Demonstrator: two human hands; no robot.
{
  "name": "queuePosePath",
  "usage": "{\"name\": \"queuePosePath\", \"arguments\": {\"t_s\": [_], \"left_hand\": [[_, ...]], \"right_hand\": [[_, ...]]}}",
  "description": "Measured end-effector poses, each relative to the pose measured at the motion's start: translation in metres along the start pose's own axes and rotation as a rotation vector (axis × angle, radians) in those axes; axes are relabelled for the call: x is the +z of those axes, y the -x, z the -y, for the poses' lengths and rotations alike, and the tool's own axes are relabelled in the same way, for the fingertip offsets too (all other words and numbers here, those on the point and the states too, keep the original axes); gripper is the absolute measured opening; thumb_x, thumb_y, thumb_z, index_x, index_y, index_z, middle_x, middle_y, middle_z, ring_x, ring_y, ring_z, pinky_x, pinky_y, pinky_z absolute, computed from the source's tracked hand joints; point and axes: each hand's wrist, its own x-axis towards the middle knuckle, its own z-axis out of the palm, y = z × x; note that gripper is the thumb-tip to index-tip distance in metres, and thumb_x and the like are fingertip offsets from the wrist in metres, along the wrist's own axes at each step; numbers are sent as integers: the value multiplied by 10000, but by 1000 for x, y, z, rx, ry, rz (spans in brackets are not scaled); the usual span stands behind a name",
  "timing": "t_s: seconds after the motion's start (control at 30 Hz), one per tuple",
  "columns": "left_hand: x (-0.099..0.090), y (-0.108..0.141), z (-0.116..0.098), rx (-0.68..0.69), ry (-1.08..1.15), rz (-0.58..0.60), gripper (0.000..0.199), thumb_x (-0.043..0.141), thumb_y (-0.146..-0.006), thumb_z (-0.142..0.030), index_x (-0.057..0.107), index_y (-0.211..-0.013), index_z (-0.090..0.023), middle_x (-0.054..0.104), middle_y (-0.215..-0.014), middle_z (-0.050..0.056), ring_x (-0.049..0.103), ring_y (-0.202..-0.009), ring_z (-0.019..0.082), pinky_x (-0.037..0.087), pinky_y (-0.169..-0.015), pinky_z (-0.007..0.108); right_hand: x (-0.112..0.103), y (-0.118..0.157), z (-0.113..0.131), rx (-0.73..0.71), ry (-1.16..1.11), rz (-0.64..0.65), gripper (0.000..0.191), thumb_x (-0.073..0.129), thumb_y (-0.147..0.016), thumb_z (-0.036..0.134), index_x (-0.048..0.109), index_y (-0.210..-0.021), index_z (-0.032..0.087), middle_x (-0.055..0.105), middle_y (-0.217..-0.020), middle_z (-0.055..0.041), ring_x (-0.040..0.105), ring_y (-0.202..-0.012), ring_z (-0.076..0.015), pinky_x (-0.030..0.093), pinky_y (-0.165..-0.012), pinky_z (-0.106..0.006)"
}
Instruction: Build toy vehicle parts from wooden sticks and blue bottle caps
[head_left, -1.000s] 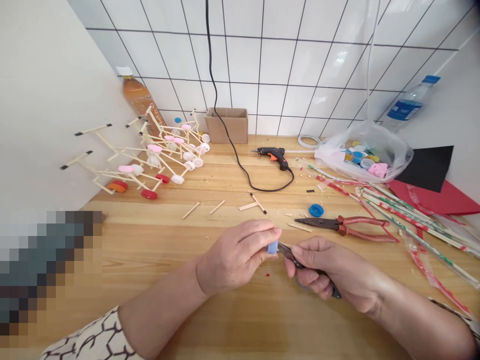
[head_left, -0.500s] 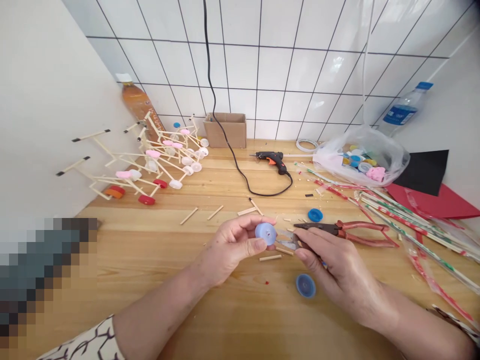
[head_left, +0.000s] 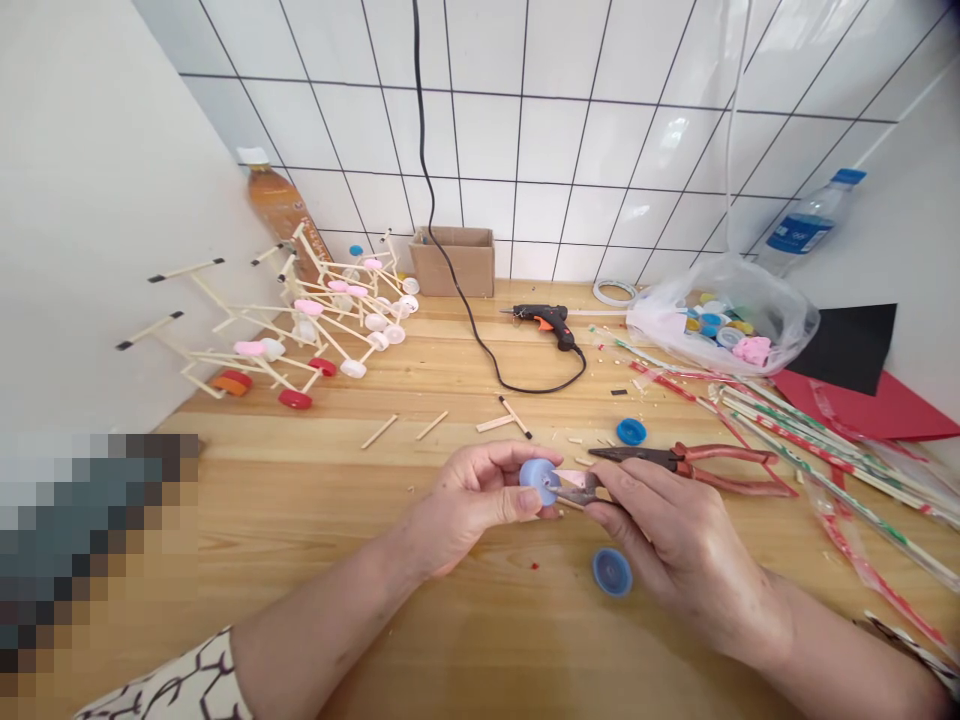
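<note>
Pinching light-blue bottle cap narrowly with left hand, rim left exposed. Gripping small scissors in right hand, blades just beside that rim

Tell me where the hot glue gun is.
In the head view, the hot glue gun lies at the back of the wooden table, between the cardboard box and the plastic bag of bottle caps.

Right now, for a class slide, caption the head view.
Left hand holds a pale blue bottle cap against small scissors in the right hand, beside red-handled pliers.
</note>
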Motion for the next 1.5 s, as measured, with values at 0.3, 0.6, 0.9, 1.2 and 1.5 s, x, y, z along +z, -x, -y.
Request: {"name": "queuePosePath", "arguments": {"t_s": [0.3, 0.6, 0.9, 1.2, 1.5], "left_hand": [[1, 0, -1, 21, 0, 13, 285, 767, -673, -228, 699, -944, -168, 702, -799, 30, 630, -711, 130, 527, -772, 311], [3, 1, -2, 11, -30, -1, 312, 783, -653, -238, 694, -941, -157, 690, -767, 20, 625, -695, 115, 524, -741, 276], [3, 5, -2, 26, -186, -59, 307, 776, -655, -251, 681, -927, -145, 656, -739, 8, 590, -683, 109, 481, -703, 251], [6, 7, -2, -36, -152, -43, 305, 781, -653, -273, 675, -905, -138, 652, -743, 7, 573, -679, 94, 446, -662, 217], [3, 7, 0, -111, -29, 26, 338, 789, -640, -331, 696, -890, -123, 664, -723, 36, 593, -594, 119, 523, -628, 296]], "right_hand": [[1, -1, 2, -11, -57, 23, 178, 434, -909, 150, 608, -923, 120, 629, -760, -84, 588, -672, -172, 464, -574, -268], [2, 0, -1, -11, -69, 31, 185, 425, -920, 157, 606, -885, 145, 636, -753, -73, 586, -662, -152, 459, -576, -258], [3, 0, 2, -53, 38, -4, 193, 440, -904, 156, 629, -869, 141, 652, -752, -87, 622, -723, -180, 500, -623, -277], [3, 2, -1, -124, 123, -34, 221, 439, -897, 149, 622, -773, 132, 622, -689, -84, 580, -647, -175, 471, -587, -284], [3, 1, -1, -181, 151, -66, 220, 434, -893, 144, 627, -786, 139, 590, -629, -56, 530, -568, -153, 436, -532, -271]]}}
